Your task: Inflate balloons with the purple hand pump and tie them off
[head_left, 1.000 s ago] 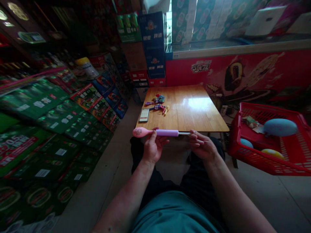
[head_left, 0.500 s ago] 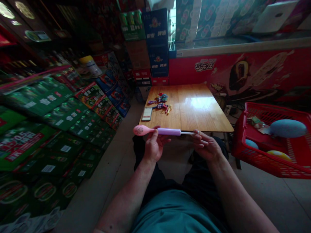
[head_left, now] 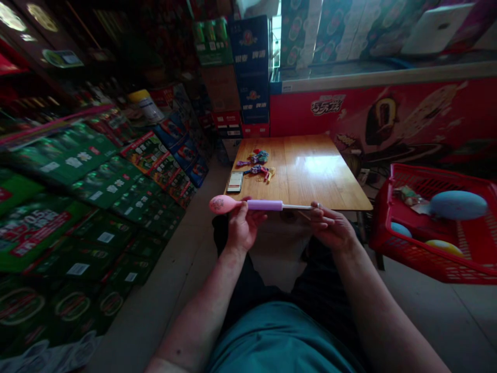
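Note:
A purple balloon pump [head_left: 264,205] is held level in front of me, over the near edge of the table. A partly filled pink balloon [head_left: 223,204] with a printed pattern sits on its left end. My left hand [head_left: 244,228] is closed there, thumb and fingers pinching the balloon's neck against the pump. Out of the pump's right end runs a thin white rod [head_left: 297,206]. Closed around the far end of that rod is my right hand [head_left: 330,225]; the handle itself is mostly hidden by its fingers.
On the wooden table [head_left: 306,189] lie a phone [head_left: 235,182] and small piles of uninflated balloons [head_left: 264,172]. To the right, a red basket [head_left: 392,217] holds a blue balloon [head_left: 458,205] and others. Stacked green drink cases [head_left: 104,207] line the left side. A red freezer [head_left: 295,106] stands behind.
The pump and balloon have shifted a little left with my left hand. My right hand has moved slightly right, and more of the white rod shows.

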Demonstrator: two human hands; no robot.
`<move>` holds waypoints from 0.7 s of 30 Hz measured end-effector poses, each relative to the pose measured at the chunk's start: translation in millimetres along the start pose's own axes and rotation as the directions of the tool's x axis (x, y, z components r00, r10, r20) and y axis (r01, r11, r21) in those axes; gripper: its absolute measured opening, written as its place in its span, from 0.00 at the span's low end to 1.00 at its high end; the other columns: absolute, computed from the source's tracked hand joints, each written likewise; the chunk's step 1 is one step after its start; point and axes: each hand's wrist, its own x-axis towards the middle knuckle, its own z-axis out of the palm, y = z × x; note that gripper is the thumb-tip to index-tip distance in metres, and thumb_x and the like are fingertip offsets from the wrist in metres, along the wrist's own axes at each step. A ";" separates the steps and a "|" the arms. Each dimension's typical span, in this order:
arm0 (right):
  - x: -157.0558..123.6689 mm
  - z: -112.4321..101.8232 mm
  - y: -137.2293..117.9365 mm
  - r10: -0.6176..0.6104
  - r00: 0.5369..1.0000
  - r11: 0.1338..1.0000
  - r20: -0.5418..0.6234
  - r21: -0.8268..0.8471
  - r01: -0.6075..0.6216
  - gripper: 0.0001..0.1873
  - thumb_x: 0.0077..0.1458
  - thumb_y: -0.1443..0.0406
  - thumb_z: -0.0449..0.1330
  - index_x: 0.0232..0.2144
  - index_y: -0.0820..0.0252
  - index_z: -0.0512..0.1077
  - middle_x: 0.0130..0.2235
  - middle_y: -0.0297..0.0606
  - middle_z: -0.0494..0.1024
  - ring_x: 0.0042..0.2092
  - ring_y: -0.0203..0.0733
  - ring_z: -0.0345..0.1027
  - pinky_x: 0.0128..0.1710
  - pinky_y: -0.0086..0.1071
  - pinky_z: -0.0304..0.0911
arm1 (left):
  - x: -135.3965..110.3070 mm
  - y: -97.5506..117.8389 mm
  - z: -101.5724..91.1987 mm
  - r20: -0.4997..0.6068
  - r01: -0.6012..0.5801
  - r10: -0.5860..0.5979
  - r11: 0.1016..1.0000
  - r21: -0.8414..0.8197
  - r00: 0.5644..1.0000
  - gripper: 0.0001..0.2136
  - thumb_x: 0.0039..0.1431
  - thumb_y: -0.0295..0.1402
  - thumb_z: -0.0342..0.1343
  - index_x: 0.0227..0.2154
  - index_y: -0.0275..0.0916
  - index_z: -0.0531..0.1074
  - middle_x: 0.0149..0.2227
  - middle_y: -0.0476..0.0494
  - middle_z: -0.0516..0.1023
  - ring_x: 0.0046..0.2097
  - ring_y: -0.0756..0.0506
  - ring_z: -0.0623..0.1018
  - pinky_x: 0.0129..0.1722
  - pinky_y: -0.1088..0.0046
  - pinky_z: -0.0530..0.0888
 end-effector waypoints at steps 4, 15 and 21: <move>12.9 9.1 18.4 0.052 0.999 0.998 -0.017 -0.025 -0.052 0.08 0.73 0.72 0.52 0.41 0.65 0.71 0.28 0.30 0.74 0.18 0.22 0.60 0.20 0.17 0.65 | -5.2 -13.7 5.1 0.031 0.059 -0.059 0.998 0.000 0.998 0.11 0.71 0.37 0.60 0.52 0.41 0.75 0.40 0.41 0.84 0.39 0.41 0.87 0.43 0.60 0.84; 1.0 -9.0 6.3 0.029 0.999 0.999 0.030 0.040 -0.030 0.08 0.72 0.72 0.51 0.42 0.65 0.71 0.29 0.29 0.74 0.18 0.21 0.61 0.20 0.16 0.64 | -6.6 -3.7 -3.5 -0.010 0.005 -0.005 1.000 0.025 1.000 0.11 0.70 0.38 0.60 0.51 0.40 0.74 0.41 0.39 0.85 0.37 0.41 0.86 0.34 0.67 0.83; 11.5 -1.6 33.0 0.106 0.993 0.993 0.055 0.053 -0.109 0.06 0.72 0.72 0.54 0.42 0.63 0.70 0.29 0.28 0.73 0.18 0.21 0.58 0.20 0.16 0.63 | -10.7 -14.5 -2.6 0.021 0.061 -0.061 0.997 0.042 0.998 0.14 0.68 0.39 0.62 0.52 0.40 0.75 0.43 0.38 0.85 0.39 0.41 0.86 0.38 0.64 0.83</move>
